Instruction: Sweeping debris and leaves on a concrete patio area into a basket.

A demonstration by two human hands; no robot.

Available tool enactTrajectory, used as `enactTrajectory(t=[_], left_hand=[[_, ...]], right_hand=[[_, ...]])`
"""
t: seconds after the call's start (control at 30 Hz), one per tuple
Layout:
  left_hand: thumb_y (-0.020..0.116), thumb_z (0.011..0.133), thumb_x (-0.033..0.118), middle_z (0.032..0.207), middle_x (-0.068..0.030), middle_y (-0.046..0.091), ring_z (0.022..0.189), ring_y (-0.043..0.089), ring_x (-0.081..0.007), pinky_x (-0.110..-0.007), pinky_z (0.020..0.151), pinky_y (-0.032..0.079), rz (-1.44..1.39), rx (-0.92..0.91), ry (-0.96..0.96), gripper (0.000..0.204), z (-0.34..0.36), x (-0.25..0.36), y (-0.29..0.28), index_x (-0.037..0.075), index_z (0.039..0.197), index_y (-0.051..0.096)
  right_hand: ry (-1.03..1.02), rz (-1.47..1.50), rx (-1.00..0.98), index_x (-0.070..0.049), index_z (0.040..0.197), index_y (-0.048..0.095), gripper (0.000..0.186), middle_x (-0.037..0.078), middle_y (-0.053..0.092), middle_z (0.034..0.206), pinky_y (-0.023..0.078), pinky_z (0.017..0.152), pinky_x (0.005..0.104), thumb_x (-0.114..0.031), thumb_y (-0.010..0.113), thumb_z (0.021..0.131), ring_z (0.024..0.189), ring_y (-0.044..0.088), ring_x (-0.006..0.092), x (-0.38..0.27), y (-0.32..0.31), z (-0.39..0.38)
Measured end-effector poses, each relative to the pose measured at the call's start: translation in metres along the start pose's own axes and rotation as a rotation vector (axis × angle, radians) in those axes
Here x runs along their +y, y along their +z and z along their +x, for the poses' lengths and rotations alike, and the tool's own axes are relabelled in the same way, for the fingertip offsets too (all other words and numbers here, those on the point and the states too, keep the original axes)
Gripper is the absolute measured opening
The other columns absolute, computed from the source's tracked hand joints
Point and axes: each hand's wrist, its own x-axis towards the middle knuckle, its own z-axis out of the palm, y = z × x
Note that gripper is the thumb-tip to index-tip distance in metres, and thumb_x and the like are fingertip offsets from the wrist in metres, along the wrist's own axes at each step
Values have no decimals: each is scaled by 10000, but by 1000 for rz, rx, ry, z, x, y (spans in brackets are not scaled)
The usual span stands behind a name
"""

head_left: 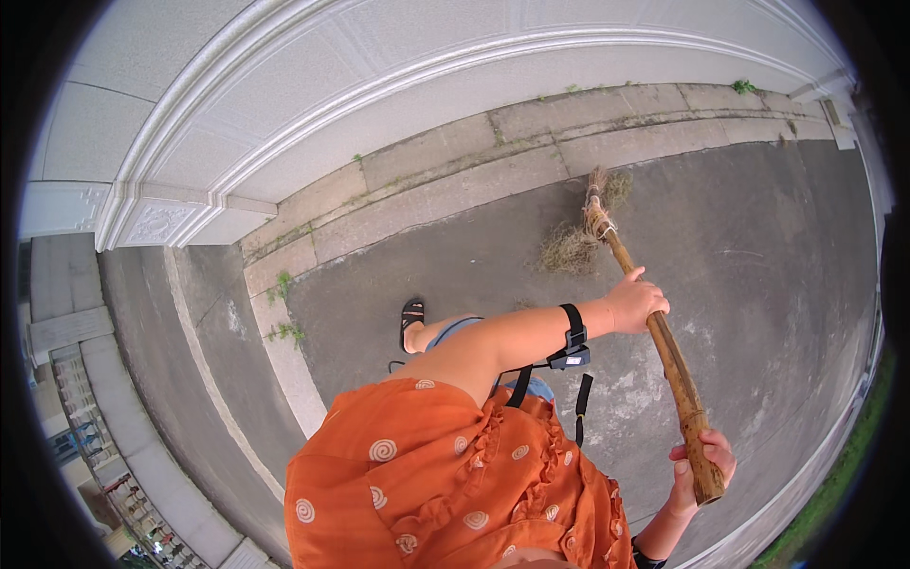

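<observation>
Head view. Twig broom (675, 372) runs slantwise through the right half, its bound dry brush head (570, 250) over the dark pavement near the kerb; contact with the ground cannot be confirmed. Left hand (637, 302) is closed round the shaft partway down; right hand (707, 462) is wrapped round it near the butt end. Hands well apart on the one pole.

Technique (judgement): the wide spacing should give good leverage; left hand guides, right hand steers the butt. Low, even strokes with a flat brush head would suit; light pressure, since the twigs look splayed. The dangling black strap (582, 410) should stay clear of the pole.

Surface: grey pavement (379, 275), scuffed pale in patches. Pale stone kerb (441, 202) with weeds (284, 285) in its joints.

Surroundings: outdoors; pale moulded wall (379, 100) ahead, balustrade (78, 394) at left, grass (823, 493) at the right rim.
</observation>
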Motion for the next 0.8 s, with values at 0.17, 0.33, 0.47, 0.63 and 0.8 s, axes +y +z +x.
enactTrajectory(t=[0.17, 0.33, 0.47, 0.63, 0.8], left_hand=[[742, 748, 156, 881, 27, 659, 923, 650, -186, -390, 900, 387, 3, 259, 113, 201, 52, 71, 19, 203, 926, 662], [756, 707, 148, 883, 23, 653, 902, 654, -225, -385, 844, 435, 167, 146, 5, 280, 56, 28, 13, 182, 973, 678], [748, 716, 141, 926, 12, 696, 930, 672, -253, -408, 831, 481, 146, 24, -66, 265, 80, -21, 47, 167, 972, 683], [744, 740, 147, 957, -6, 726, 933, 680, -250, -402, 844, 490, 54, -22, 30, 218, 206, 20, 142, 167, 948, 684], [750, 737, 136, 913, 7, 715, 901, 674, -239, -393, 849, 480, -87, 73, 176, 190, 372, 121, 229, 167, 902, 661]], right_hand=[[-18, 68, 9, -48, 1009, 513, 497, 198, 605, 1055, 603, 571, 309, -120, 871, 672, 765, 683, 278, -12, -121, 21], [178, 354, -114, -14, 994, 603, 398, 196, 652, 1097, 601, 680, 313, 33, 829, 670, 824, 691, 232, 65, -135, 91], [281, 379, -281, -10, 1003, 619, 403, 187, 657, 1134, 584, 723, 319, 79, 814, 663, 823, 685, 207, 124, -144, 129], [320, 340, -62, -7, 997, 604, 390, 186, 649, 1128, 571, 687, 301, 27, 828, 680, 769, 680, 186, 153, -271, 148], [-71, -87, -180, -67, 966, 594, 389, 145, 677, 970, 554, 618, 270, -77, 849, 672, 671, 653, 165, 139, -409, 181]])
